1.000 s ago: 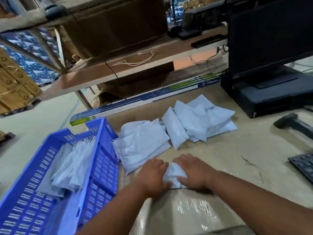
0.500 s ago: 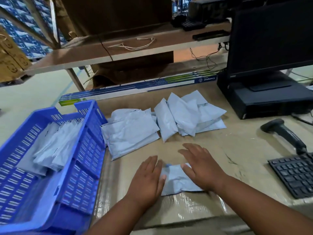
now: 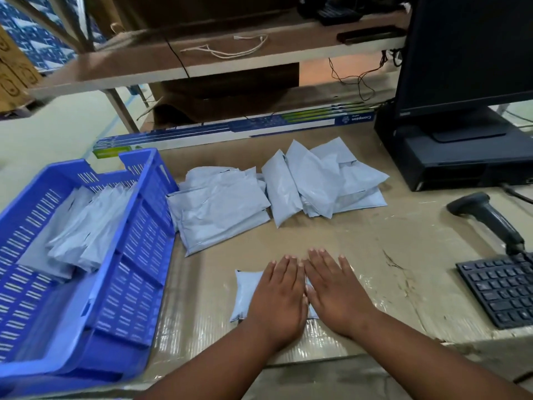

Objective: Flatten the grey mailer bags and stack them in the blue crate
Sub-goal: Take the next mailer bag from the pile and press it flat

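Head view: both hands flat, palms down, fingers straight and together, side by side on one grey mailer bag (image 3: 244, 294) at the near edge of the bench (image 3: 375, 241). Left hand (image 3: 278, 295) covers the bag's middle; right hand (image 3: 336, 293) covers its right part, fingertips reaching past the bag's far edge onto the bench. Nothing gripped — both just press down with released fingers. Only the bag's left strip and a sliver between the hands show.

Blue crate (image 3: 135, 255) sits at the left, touching the bench edge, partly hanging over it. Inside it, a stack of flattened bags (image 3: 83, 226) lies toward the far-left part, slightly fanned.

Loose pile of mailers (image 3: 219, 206) on the bench just beside the crate's right wall, further out than the hands. Second pile (image 3: 323, 183) right of that one, bags overlapping at angles, touching the first pile.

Right side: barcode scanner (image 3: 487, 217) lying on the bench, keyboard (image 3: 501, 287) near it at the frame edge. Monitor (image 3: 467, 50) stands on a black desktop case (image 3: 450, 157) at far right. Long blue-and-white box (image 3: 236, 129) along the bench's far edge. Shelf (image 3: 202, 59) beyond, white cord (image 3: 227, 50) on it.
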Available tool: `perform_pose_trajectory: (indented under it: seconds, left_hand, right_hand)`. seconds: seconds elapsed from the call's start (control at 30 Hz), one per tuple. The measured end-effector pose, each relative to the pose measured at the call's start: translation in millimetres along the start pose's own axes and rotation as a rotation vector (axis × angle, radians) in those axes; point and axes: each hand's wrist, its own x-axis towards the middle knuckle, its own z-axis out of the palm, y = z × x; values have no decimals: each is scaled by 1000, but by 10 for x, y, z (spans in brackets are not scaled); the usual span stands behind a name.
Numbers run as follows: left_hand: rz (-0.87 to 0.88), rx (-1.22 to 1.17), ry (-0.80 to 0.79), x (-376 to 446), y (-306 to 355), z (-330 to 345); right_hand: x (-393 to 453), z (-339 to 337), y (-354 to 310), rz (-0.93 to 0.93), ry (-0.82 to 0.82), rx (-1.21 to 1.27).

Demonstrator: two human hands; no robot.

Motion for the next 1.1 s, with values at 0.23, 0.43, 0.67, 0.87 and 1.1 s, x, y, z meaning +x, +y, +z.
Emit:
perform_pose_trajectory:
  seconds: [0.23,0.43,0.67,0.87,1.1]
  left_hand:
    - [5,-18,-9,-3,-20,55]
    - [9,-86,-29,-9,-56,62]
    - [29,-110,-86,-31,-179,-30]
    - [-39,-96,-80,-193,-374,-181]
    - [-65,-111,-47,-347,-458,22]
  right_hand:
    - [36,9,-7,9,-49,12]
    - [38,-40,-22,16,-84,1]
    - [30,-178,-70,46,-70,13]
    - [71,-280,-367,-115,63,74]
    - [117,-52,-547,-41,-46,78]
